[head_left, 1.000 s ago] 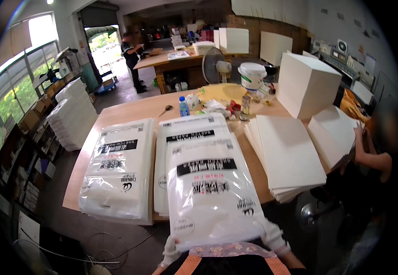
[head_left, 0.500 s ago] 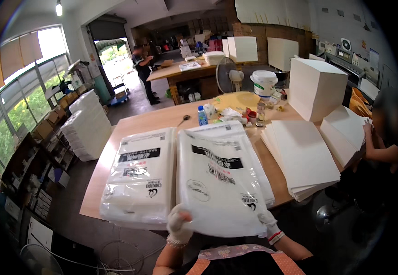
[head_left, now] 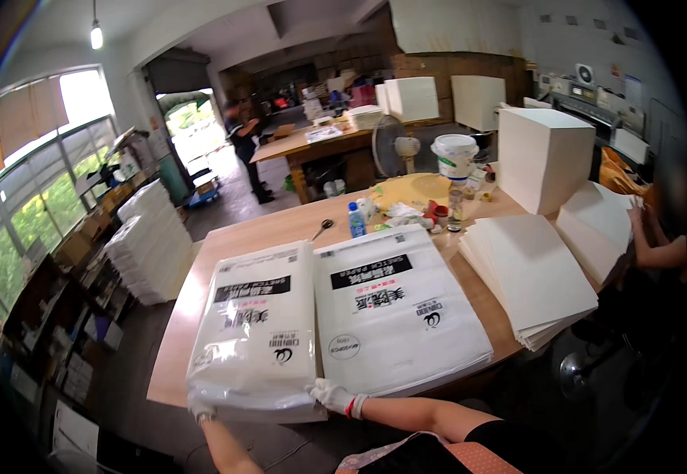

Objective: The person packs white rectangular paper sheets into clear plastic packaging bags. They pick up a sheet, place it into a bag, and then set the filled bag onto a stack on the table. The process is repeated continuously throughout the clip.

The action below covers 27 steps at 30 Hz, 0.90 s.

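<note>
Head view: both gloved hands, left point(head_left: 201, 411) and right point(head_left: 329, 394), grip the left pack stack point(head_left: 258, 332) at the table's point(head_left: 185, 316) near edge.

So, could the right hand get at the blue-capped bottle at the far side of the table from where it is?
Probably not without leaning in: the right hand grips the near edge of the left plastic-wrapped stack, and the bottle stands beyond the right wrapped stack, across the table. Nothing tall blocks the way.
</note>
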Tool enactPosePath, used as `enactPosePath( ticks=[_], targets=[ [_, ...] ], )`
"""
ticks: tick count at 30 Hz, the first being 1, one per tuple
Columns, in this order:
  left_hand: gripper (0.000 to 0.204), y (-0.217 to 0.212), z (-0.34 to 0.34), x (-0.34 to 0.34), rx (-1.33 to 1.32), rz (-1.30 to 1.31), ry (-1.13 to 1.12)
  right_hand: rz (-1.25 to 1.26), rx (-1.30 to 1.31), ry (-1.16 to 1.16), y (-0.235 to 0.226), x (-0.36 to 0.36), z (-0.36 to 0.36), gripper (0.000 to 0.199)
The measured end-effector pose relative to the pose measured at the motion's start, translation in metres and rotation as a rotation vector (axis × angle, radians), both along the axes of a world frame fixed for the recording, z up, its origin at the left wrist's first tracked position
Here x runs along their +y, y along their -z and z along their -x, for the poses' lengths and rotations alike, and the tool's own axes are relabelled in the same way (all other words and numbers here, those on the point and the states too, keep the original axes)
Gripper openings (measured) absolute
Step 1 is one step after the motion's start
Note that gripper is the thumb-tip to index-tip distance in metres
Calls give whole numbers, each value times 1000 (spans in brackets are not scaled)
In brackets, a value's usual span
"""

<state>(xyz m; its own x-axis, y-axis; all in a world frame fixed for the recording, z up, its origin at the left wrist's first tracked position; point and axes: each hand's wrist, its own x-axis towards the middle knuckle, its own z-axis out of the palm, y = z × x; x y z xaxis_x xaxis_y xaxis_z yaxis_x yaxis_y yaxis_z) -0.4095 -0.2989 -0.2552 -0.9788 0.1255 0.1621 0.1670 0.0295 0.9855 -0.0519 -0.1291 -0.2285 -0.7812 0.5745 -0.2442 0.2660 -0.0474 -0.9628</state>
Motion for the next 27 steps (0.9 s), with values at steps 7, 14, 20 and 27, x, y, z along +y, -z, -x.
enactPosePath(
  ticks=[7, 14, 20, 27],
  targets=[
    [28, 178, -81, -86, -318, 360, -42, -1034, 28, -55, 71, 99, -213, 44],
    [25, 124, -320, -16, 26, 944, 817, -946, -1078, 586, -25, 172, -437, 83],
    [17, 77, -431, 100, 87, 606, 1332, -479, -996, 585, -84, 217, -463, 62],
    [33, -98, -585, 251, -1316, -112, 1679, -1626, -927, 407, -102, 137, -445, 22]
  ],
)
